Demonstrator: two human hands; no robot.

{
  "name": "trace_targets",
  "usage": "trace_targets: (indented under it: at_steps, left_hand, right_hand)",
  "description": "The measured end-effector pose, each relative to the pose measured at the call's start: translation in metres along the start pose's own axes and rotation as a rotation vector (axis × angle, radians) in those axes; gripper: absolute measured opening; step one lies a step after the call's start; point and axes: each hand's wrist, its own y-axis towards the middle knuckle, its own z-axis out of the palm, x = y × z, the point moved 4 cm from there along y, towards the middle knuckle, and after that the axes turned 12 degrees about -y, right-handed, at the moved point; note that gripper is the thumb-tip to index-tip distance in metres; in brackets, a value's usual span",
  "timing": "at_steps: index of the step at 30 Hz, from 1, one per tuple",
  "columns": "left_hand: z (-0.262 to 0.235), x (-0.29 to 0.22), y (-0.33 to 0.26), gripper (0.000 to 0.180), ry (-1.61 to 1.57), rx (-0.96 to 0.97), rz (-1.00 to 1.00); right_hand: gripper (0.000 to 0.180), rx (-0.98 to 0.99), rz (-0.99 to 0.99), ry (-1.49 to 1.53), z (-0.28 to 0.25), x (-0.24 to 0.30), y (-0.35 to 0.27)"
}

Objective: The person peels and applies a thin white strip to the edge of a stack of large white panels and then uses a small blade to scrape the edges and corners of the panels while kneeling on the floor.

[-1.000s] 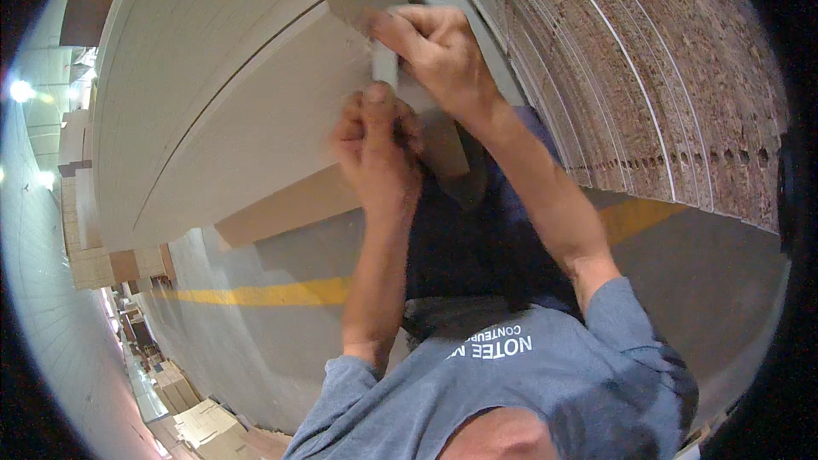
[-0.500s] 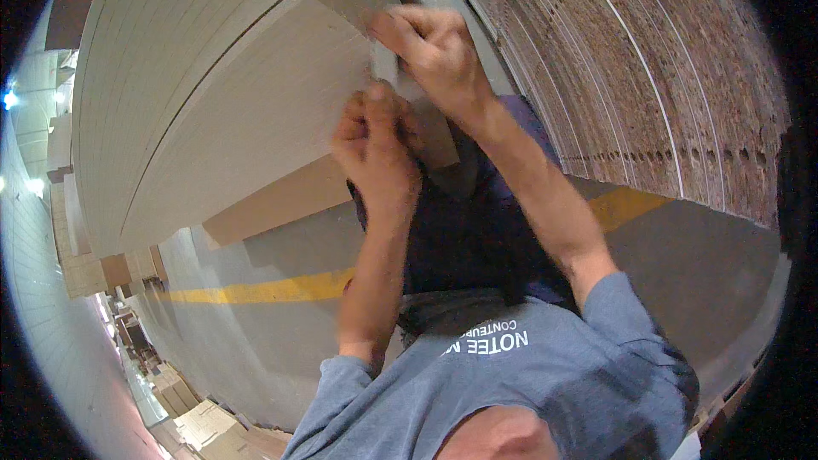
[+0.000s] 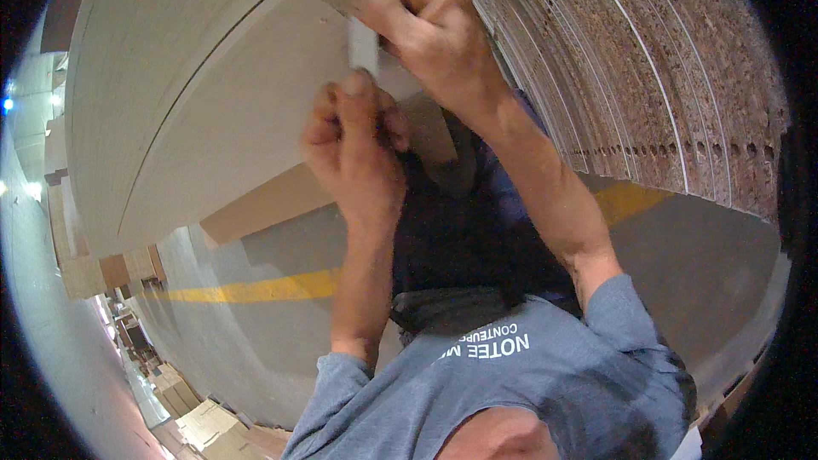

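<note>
Near twelve o'clock, before the pale panel, the white strip has its lower end clamped by the left hand and its upper by the right hand, apparently a holding step calling for steady grip.

From the person's left hand, a short, narrow whitish strip barred the gap at 12 o'clock, reaching up toward the right hand. A broad, flat cream-coloured panel walled off 9 to 11 o'clock, and a long light-brown board stood in the way at 8. At 7, a hand could pass above the smooth grey floor. Between 4 and 5, dark-blue trousers obstructed the space below. From the right hand, speckled brown chipboard panels blocked 2 to 4 o'clock; room widened toward 5.
</note>
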Motion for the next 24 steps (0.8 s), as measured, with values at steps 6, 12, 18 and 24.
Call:
trace_targets:
  at_steps: [6, 12, 18, 24]
  left_hand:
    - [-0.028, 0.060, -0.006, 0.024, 0.087, -0.077, -0.182]
    - [-0.069, 0.125, -0.030, 0.025, 0.086, -0.098, -0.330]
    - [-0.006, -0.006, 0.002, 0.030, -0.010, 0.011, -0.006]
    - [-0.048, 0.053, -0.006, 0.029, 0.233, -0.149, -0.124]
  right_hand:
    - [0.035, -0.132, 0.177, -0.081, 0.010, -0.076, -0.035]
    - [0.040, -0.122, 0.481, -0.190, 0.011, -0.146, -0.096]
    - [0.042, -0.014, 0.011, 0.049, 0.009, -0.010, -0.004]
    - [0.030, -0.079, 0.241, -0.068, 0.028, -0.083, -0.046]
